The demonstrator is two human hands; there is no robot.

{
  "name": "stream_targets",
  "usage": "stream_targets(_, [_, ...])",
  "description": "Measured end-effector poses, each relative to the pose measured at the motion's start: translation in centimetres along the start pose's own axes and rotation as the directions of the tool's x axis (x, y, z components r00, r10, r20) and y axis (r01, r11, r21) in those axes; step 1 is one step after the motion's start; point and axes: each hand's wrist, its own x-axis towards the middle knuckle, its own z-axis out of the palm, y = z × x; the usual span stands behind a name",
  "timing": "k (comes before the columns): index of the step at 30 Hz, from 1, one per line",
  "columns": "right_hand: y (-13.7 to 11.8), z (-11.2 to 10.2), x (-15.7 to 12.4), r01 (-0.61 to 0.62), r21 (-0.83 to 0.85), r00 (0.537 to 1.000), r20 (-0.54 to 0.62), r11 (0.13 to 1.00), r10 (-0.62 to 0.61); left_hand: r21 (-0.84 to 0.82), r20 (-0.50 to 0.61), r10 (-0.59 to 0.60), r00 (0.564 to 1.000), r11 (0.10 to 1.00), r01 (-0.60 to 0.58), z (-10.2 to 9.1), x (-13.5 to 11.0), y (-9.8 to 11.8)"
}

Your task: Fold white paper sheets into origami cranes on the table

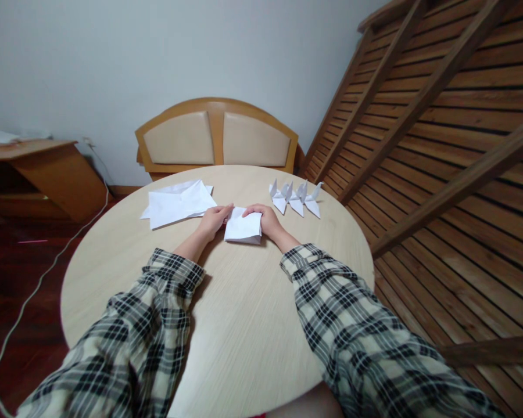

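Observation:
A small square of folded white paper (243, 226) lies between my two hands near the middle of the round table (239, 325). Its layers stand slightly apart along the front edge. My left hand (215, 220) grips its left side, fingers closed at the corner. On the opposite side my right hand (265, 219) holds the paper, with the thumb on top and the other fingers partly hidden. Just beyond my right hand stand several white paper cranes (295, 197) in a close row. Past my left hand is a loose pile of white paper sheets (178, 203).
Behind the table rises a wooden headboard (218, 133) with two pale panels. Slanted wooden slats (440, 145) stand along the right. At the left are a low wooden cabinet (65, 174) and a white cable (47, 270) running across the dark floor.

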Motion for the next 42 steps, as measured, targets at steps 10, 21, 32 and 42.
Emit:
stream_targets(10, [0.1,0.1,0.0,0.000,-0.025,1.000,0.012,1.000,0.001,0.054,-0.047,0.019,0.999,0.998,-0.017,0.0,0.2,-0.3])
stream_targets(21, [-0.6,0.1,-0.2,0.000,-0.058,1.000,0.020,0.998,0.002,0.077,-0.138,0.069,0.988,0.995,-0.058,0.2,0.0,-0.4])
stream_targets(32, [-1.2,0.0,-0.2,-0.152,0.055,0.988,0.027,0.987,0.151,0.388,-0.239,0.413,0.879,0.870,-0.303,-0.2,-0.9,0.7])
stream_targets(42, [-1.0,0.3,0.1,-0.090,0.043,0.994,0.067,0.995,0.087,0.458,-0.174,0.447,0.877,0.825,-0.330,-0.4,-0.9,0.6])
